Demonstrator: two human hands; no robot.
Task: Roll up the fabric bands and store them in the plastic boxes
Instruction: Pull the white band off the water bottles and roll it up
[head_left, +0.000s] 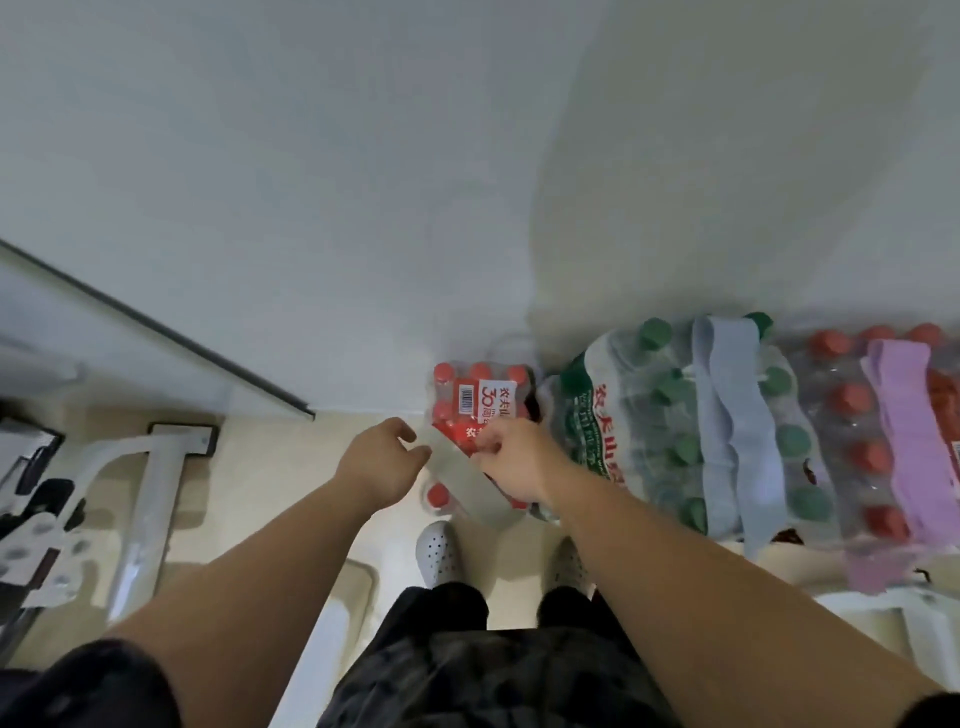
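Nearest, the person's dark trousers (467, 665) and two white perforated shoes (439, 551) stand on the cream floor (270, 467). Bare floor lies open to the left of the fingers, as far as a white metal frame (156, 499).

Both bare forearms reach forward and inward, the wrists about level. The left hand (382, 462) is turned back-up, its fingers (410, 434) curled and pinching the upper-left end of a flat grey fabric band (462, 483). The right hand (514, 462) has its fingers (488, 441) curled tight on the same band's upper right edge. The hands are near each other but apart; the band spans the gap and hangs slanting down toward the shoes, still unrolled.

Just beyond and below the fingers, a shrink-wrapped pack of red-capped water bottles (478, 400) sits on the floor. Right of the right fingers is a larger wrapped pack of green-capped bottles (649, 415) with a light blue fabric band (737, 431) draped over it, one end hanging past the near edge. Further right, a second wrapped red-capped pack (852, 415) carries a lilac fabric band (904, 441) the same way.

A plain white wall (467, 182) rises directly behind the packs, closing off all room ahead.
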